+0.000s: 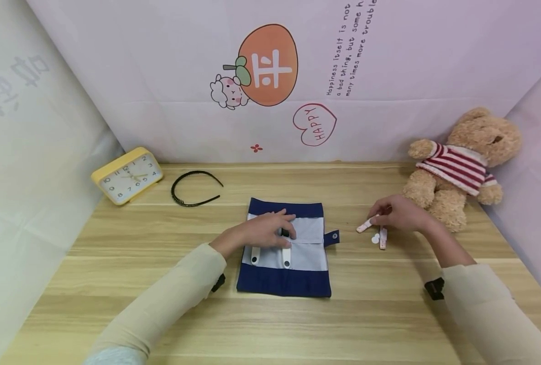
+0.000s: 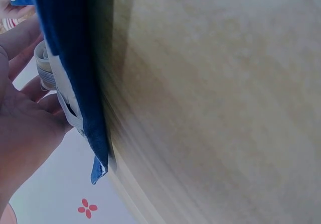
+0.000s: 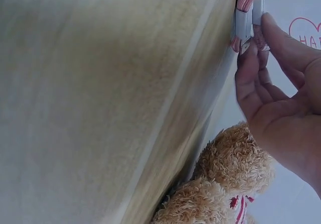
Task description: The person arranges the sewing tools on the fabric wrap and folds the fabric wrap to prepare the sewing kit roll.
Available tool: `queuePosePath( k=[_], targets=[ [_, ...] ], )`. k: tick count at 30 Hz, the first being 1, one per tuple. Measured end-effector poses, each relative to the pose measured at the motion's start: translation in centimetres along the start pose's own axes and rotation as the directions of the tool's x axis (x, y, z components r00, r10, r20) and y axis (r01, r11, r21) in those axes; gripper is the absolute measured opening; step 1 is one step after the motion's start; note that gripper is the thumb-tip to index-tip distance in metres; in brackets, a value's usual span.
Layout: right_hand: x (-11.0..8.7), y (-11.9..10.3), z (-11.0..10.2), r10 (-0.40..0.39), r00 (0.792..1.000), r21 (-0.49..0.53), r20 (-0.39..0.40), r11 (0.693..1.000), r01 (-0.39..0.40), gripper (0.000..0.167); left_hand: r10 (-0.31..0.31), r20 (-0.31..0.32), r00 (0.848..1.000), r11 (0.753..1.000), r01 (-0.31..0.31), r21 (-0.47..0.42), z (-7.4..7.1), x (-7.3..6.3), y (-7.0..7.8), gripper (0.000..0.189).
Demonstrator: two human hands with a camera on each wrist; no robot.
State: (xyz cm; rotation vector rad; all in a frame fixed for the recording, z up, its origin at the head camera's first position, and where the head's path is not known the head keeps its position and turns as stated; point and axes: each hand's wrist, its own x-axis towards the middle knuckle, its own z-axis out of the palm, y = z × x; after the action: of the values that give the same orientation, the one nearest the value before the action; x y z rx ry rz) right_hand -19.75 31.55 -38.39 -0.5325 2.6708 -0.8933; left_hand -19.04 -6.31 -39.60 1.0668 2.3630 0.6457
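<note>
A navy fabric organizer (image 1: 284, 282) with a pale grey inside lies unfolded on the table. White straps (image 1: 286, 257) with dark snaps cross it. My left hand (image 1: 266, 230) rests on its middle, fingers spread and loosely bent, near a small dark item (image 1: 285, 232). In the left wrist view a whitish coiled piece (image 2: 45, 66) sits by the fingers. My right hand (image 1: 400, 213) pinches a folded pink strip with a white band (image 1: 365, 225) between thumb and fingers. Beside it lie a similar banded pink strip (image 1: 383, 238) and small white round pieces (image 1: 375, 238).
A teddy bear (image 1: 457, 167) in a striped sweater leans at the back right, close to my right hand. At the back left stand a yellow clock (image 1: 129, 176) and a black headband (image 1: 197, 188). The organizer's snap tab (image 1: 331, 238) points right. A printed wall cloth (image 1: 183, 126) borders the table.
</note>
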Motion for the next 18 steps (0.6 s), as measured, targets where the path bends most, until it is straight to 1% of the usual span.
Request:
queuePosePath(
  k=[3,7,10,13,15,18],
  targets=[
    [0.1,0.1,0.0,-0.005,0.999,0.015,-0.041,1.000,0.006,0.010,0.003,0.001,1.000,1.000,-0.003,-0.005,0.0,0.0,0.0,0.024],
    [0.4,0.0,0.1,0.010,0.998,0.058,-0.069,0.998,-0.006,0.013,0.006,0.001,1.000,1.000,-0.006,-0.013,-0.1,0.0,0.0,0.023],
    [0.6,-0.4,0.1,0.004,0.997,0.083,-0.083,0.997,0.003,0.014,0.006,0.000,1.000,1.000,-0.006,-0.017,-0.1,-0.1,0.1,0.022],
    [0.9,-1.1,0.1,-0.005,0.994,0.081,-0.106,0.997,0.013,0.014,0.002,0.000,1.000,1.000,-0.002,-0.019,-0.1,-0.1,0.1,0.020],
    [1.2,-1.6,0.2,0.004,0.993,0.079,-0.117,0.997,0.005,0.015,-0.001,0.001,1.000,1.000,0.001,-0.021,-0.1,0.0,0.1,0.019],
    [1.6,-2.3,0.3,0.022,0.994,0.123,-0.109,0.992,-0.008,0.019,-0.003,0.002,1.000,1.000,0.003,-0.022,-0.1,0.0,0.1,0.018]
  ],
)
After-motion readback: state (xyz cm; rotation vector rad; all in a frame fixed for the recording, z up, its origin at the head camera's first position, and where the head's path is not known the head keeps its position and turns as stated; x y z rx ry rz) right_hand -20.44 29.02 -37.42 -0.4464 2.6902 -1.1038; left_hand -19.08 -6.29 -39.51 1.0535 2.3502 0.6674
